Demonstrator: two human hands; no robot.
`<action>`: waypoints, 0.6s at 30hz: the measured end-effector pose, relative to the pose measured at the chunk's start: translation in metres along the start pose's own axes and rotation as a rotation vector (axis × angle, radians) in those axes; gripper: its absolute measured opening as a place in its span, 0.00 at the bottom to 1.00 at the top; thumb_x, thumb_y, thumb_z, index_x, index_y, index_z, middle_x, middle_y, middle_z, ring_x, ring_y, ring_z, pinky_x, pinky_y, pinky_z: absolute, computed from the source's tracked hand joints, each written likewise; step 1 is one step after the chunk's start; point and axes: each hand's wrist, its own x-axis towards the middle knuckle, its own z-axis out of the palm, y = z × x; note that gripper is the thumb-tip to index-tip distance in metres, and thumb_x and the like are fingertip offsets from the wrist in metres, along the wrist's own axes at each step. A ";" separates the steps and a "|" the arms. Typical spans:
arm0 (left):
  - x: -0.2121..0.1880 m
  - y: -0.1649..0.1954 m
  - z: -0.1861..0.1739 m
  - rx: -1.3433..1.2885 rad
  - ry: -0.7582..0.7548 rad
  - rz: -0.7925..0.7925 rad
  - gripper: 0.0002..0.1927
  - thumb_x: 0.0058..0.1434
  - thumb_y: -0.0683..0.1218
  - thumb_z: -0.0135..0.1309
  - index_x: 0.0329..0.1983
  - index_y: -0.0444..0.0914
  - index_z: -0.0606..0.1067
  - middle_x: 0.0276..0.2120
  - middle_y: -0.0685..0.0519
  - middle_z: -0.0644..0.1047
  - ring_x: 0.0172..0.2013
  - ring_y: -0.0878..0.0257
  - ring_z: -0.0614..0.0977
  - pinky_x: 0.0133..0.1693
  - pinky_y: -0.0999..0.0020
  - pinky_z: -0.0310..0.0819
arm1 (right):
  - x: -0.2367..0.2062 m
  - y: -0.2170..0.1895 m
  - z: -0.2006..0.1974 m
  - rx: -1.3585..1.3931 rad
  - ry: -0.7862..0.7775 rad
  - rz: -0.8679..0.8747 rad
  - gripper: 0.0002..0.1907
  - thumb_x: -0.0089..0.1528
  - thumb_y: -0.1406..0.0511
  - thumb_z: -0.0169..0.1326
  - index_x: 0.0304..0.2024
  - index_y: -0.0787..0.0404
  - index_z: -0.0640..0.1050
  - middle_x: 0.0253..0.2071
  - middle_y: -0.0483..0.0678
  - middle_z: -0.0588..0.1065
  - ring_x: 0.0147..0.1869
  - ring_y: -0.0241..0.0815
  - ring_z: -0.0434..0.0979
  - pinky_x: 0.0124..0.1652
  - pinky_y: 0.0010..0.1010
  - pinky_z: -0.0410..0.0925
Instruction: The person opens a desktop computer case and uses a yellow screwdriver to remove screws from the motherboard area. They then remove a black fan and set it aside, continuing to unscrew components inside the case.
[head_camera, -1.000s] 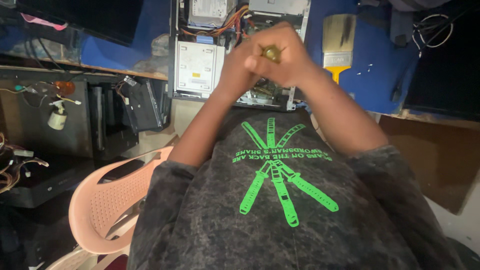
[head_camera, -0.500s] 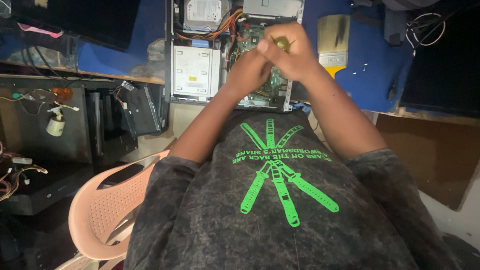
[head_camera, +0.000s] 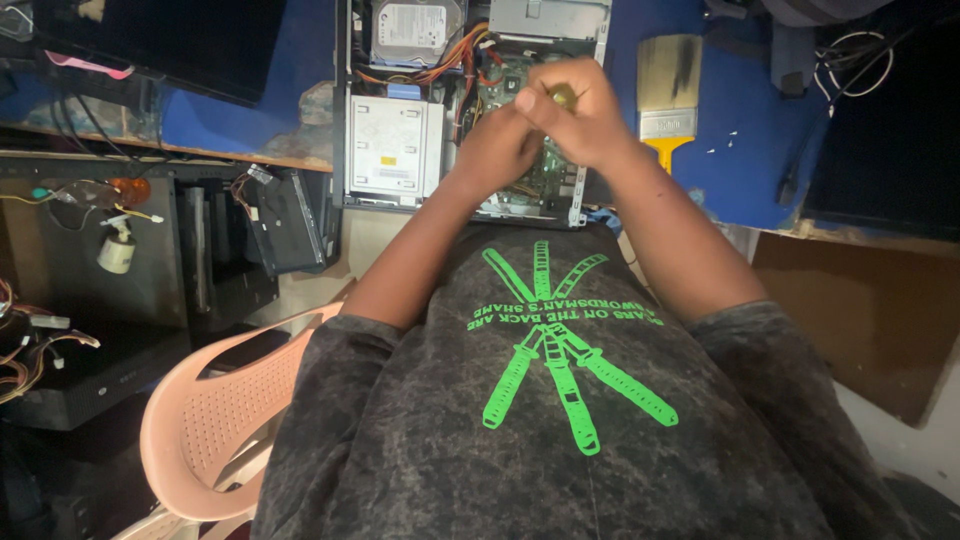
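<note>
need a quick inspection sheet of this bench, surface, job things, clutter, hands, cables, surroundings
surface: blue bench top, partly covered
job's things: open computer case with hard drive; small yellowish object, kind unclear
clutter: paintbrush right of the case
grippers: left hand and right hand together over the case, right fingers closed on the yellowish object
cables: orange wires inside the case; cables at far right
surroundings: pink plastic chair, dark monitor

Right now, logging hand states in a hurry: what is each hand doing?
Left hand: closed in a fist beside the right; contents cannot be told.
Right hand: closed on a small rounded yellowish object.
</note>
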 end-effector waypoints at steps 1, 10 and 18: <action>0.000 -0.001 0.001 -0.003 -0.001 -0.005 0.09 0.59 0.38 0.57 0.43 0.34 0.74 0.38 0.38 0.79 0.39 0.38 0.81 0.39 0.46 0.75 | 0.000 0.001 0.000 0.000 0.002 -0.003 0.26 0.72 0.55 0.54 0.25 0.62 0.65 0.24 0.41 0.61 0.31 0.32 0.58 0.32 0.30 0.55; 0.002 -0.002 0.002 0.007 0.106 -0.062 0.08 0.60 0.42 0.59 0.42 0.37 0.77 0.36 0.41 0.80 0.37 0.42 0.83 0.39 0.50 0.77 | -0.002 -0.009 0.025 0.019 0.251 -0.171 0.15 0.73 0.60 0.58 0.46 0.63 0.69 0.44 0.46 0.69 0.44 0.34 0.69 0.46 0.25 0.66; -0.009 0.004 0.000 -0.154 0.113 -0.262 0.09 0.63 0.48 0.58 0.42 0.39 0.80 0.38 0.43 0.82 0.39 0.43 0.84 0.39 0.54 0.78 | -0.013 0.001 0.066 -0.146 0.518 -0.228 0.15 0.71 0.63 0.58 0.48 0.65 0.66 0.35 0.46 0.67 0.36 0.35 0.65 0.37 0.26 0.63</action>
